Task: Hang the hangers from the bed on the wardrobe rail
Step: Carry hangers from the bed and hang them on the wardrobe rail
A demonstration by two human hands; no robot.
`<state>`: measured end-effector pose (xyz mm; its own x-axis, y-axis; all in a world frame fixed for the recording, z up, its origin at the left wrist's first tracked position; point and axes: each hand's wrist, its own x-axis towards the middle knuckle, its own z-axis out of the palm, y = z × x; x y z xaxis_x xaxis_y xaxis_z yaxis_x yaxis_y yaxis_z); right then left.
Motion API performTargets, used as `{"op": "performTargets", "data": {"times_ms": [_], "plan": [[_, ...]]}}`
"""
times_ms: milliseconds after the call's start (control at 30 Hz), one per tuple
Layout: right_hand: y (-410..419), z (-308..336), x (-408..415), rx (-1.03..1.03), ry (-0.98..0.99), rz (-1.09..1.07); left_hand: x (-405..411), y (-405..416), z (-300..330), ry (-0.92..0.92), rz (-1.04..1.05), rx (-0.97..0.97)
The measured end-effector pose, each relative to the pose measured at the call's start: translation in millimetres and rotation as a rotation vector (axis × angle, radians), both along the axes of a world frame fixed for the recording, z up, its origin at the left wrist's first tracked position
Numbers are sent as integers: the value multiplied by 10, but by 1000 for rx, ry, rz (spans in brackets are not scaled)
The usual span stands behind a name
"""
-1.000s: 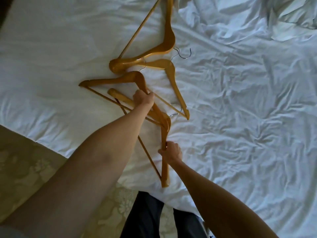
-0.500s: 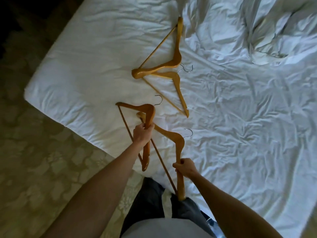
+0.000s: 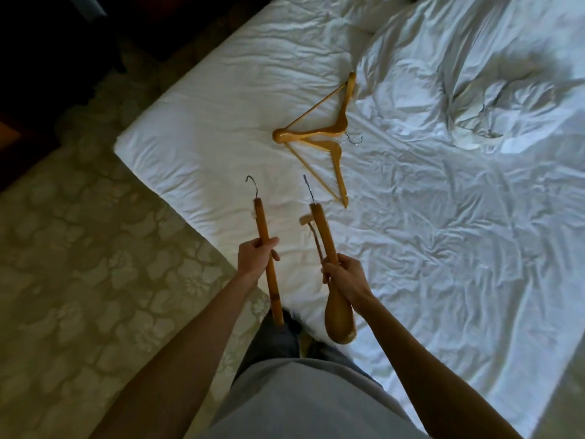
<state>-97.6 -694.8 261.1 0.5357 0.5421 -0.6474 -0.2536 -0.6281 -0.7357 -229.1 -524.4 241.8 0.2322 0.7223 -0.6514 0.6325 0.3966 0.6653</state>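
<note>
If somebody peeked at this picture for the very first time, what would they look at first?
Probably the two hands in the middle: the left hand grips one wooden hanger, and the right hand grips another hanger, hooks pointing away. Next, the two hangers lying crossed farther up on the rumpled white bed.

A bedroom: rumpled white bed (image 3: 443, 248) on patterned carpet (image 3: 95, 264).

Each hand (image 3: 253, 256) (image 3: 343, 275) grips hanger (image 3: 265, 236) (image 3: 326, 239); two hangers (image 3: 319, 134) on bed (image 3: 443, 217).
</note>
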Motion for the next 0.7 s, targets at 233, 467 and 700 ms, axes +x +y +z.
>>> {"op": "performTargets", "data": {"times_ms": [233,467,700], "plan": [[-54,582,-267,175,-68,111,-486,-375,514,-160,92,70],[367,986,-806,294,-105,323,-1171,-464,1032,-249,238,182],[1161,1312,-1706,397,-138,541,-2151,-150,1242,-326,429,247]]}}
